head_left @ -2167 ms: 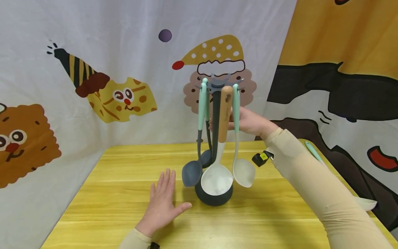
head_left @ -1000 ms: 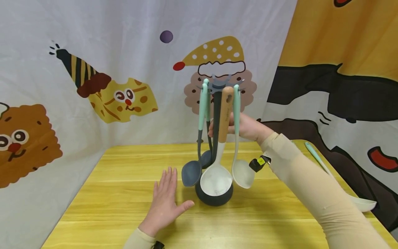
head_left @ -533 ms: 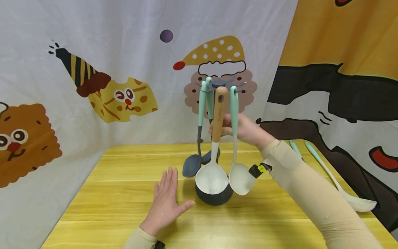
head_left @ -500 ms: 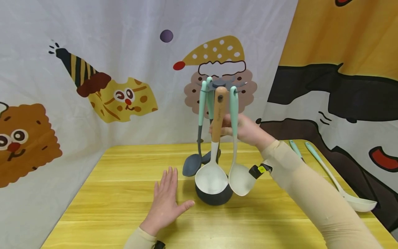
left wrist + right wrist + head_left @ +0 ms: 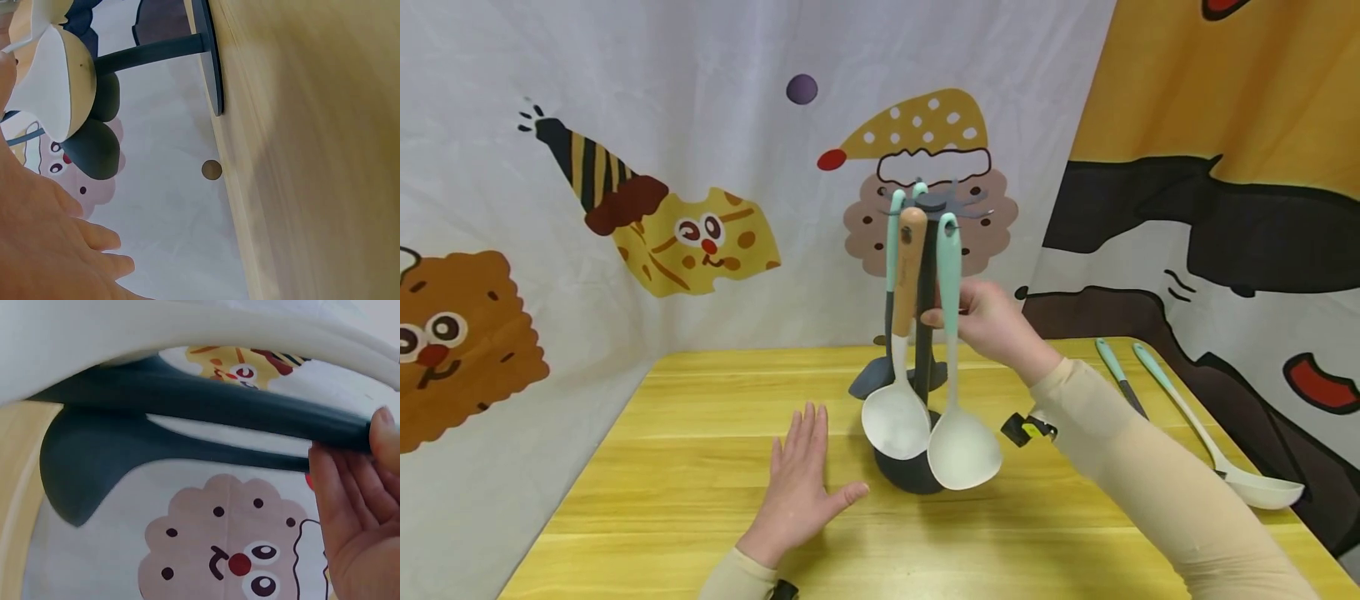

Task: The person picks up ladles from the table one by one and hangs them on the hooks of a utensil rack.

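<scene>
A dark utensil rack with a hooked top stands mid-table. From it hang a white ladle with a wooden handle, a white ladle with a mint handle, and dark utensils behind. My right hand grips the rack's post behind the mint handle; in the right wrist view, thumb and fingers lie on either side of the post, alongside a dark stem. My left hand is spread with straight fingers left of the base, holding nothing. Whether it touches the table cannot be told.
At the table's right edge lie a white ladle with a mint handle and another mint-handled utensil, partly hidden by my right sleeve. A patterned curtain hangs behind the wooden table.
The hanging utensils have turned round the post: the front ladles swung left, the left dark one went back. My right hand shifted slightly right and nearer. The left hand has barely moved.
</scene>
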The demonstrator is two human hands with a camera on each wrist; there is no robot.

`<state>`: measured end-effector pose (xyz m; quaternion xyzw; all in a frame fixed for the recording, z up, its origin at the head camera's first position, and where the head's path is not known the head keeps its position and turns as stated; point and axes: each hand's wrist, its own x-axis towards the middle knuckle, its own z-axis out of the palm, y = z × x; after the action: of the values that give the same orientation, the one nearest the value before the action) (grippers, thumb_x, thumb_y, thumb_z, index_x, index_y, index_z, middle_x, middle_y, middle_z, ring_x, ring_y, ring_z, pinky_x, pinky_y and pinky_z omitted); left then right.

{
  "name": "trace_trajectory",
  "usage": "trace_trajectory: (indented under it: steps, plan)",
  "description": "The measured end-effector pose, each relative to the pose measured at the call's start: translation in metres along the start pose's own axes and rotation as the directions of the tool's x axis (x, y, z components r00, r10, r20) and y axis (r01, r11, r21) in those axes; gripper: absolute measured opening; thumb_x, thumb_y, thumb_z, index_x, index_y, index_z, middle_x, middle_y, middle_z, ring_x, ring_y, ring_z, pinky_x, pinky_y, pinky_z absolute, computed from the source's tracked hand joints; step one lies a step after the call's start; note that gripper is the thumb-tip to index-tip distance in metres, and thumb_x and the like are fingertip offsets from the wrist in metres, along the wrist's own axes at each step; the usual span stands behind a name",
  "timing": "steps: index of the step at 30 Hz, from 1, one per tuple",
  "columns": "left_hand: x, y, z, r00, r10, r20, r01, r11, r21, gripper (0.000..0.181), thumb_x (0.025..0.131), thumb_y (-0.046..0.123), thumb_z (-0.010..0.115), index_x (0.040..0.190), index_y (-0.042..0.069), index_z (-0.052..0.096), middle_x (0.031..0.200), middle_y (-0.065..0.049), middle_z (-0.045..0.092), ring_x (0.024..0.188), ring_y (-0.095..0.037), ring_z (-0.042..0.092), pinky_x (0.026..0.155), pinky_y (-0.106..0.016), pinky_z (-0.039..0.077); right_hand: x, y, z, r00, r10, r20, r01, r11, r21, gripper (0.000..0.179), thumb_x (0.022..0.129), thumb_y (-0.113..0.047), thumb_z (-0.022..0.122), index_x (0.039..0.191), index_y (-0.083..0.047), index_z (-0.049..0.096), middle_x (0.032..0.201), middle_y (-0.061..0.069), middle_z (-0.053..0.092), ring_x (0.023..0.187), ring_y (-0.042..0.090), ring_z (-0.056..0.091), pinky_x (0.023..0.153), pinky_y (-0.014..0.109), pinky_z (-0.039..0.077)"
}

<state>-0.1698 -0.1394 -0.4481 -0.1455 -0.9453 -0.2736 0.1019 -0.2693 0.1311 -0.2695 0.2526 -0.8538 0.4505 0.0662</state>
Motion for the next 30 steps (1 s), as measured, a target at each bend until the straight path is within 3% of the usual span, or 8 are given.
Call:
trace_trajectory:
  steps: [4,14,23,30]
  plan:
    - [0.000,0.000,0.000,1.000,0.000,-0.006,0.000,1.000,0.001,0.118,0.080,0.071,0.063,0.157,-0.001,0.011,0.164,-0.018,0.002,0.149,-0.037,-0.001,0.111,-0.069,0.002,-0.003,-0.002,0.003,1.000,-0.010,-0.028,0.011,1.000,0.014,0.021,0.092,-0.011,0.071,0.112,-0.004,0.073,0.106,0.008,0.074,0.097,0.023,0.069,0.080,0.040,0.053]
    - [0.000,-0.003,-0.001,1.000,-0.021,0.012,0.020,0.999,0.037,0.117,0.080,0.068,0.066,0.157,-0.001,0.012,0.163,-0.021,0.002,0.149,-0.040,-0.001,0.111,-0.070,0.002,-0.009,-0.009,0.007,0.989,-0.069,-0.130,0.055,0.992,-0.110,0.017,0.091,-0.012,0.073,0.106,-0.005,0.074,0.095,0.006,0.074,0.085,0.022,0.069,0.075,0.041,0.055]
    - [0.000,-0.001,0.000,0.999,-0.026,0.020,0.026,0.999,0.036,0.115,0.081,0.063,0.069,0.158,0.000,0.011,0.163,-0.021,0.002,0.149,-0.040,0.000,0.110,-0.071,0.002,-0.011,-0.010,0.008,0.993,-0.047,-0.108,0.035,0.993,-0.114,0.019,0.093,-0.016,0.072,0.110,-0.007,0.072,0.096,0.005,0.073,0.088,0.022,0.068,0.077,0.041,0.055]
    - [0.005,-0.001,0.001,0.999,-0.020,0.027,0.018,0.998,0.063,0.115,0.081,0.065,0.068,0.158,0.002,0.010,0.162,-0.021,0.002,0.149,-0.040,-0.001,0.110,-0.071,0.001,-0.018,-0.007,0.005,0.991,-0.100,-0.088,0.090,0.990,-0.104,0.018,0.094,-0.013,0.069,0.111,-0.006,0.066,0.100,0.007,0.071,0.092,0.022,0.068,0.082,0.041,0.055]
